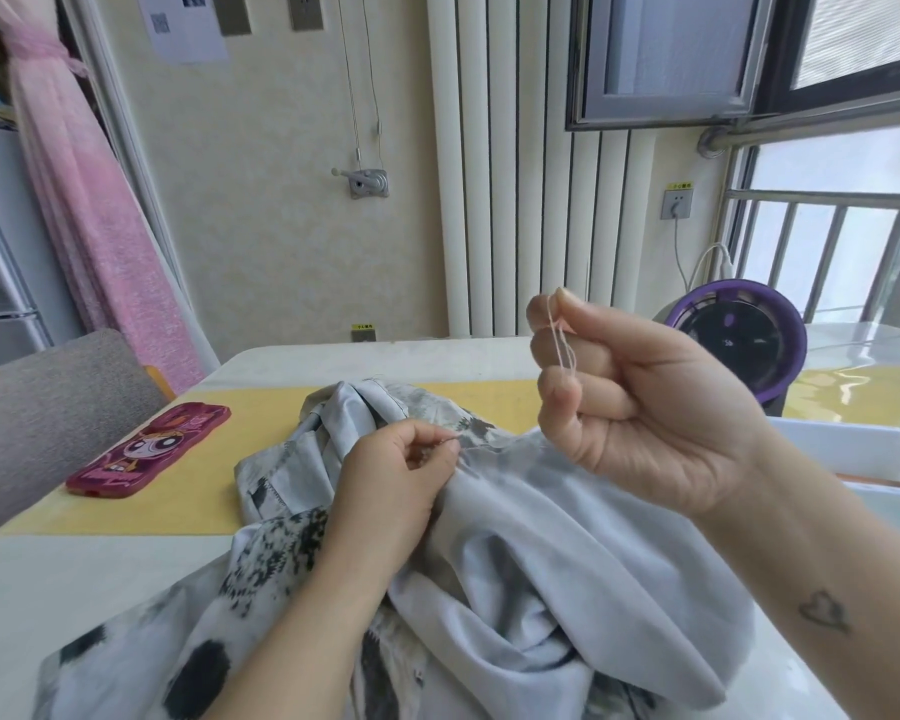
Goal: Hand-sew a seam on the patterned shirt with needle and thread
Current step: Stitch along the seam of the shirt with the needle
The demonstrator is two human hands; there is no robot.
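Note:
The patterned shirt [515, 537], pale grey with dark blotches, lies bunched on the table in front of me. My left hand [391, 491] pinches a fold of the shirt near a seam at its fingertips. My right hand [640, 402] is raised above the shirt, fingers curled, pinching a pale thread [562, 340] between thumb and forefinger. The thread loops over its fingers and runs down toward the fabric by my left hand. I cannot make out the needle.
A pink phone case [146, 452] with a cartoon figure lies on the yellow table mat [188, 506] to the left. A purple round fan [739, 340] stands at the back right. A white tray [853, 449] sits at the right edge. A grey chair [48, 407] is at left.

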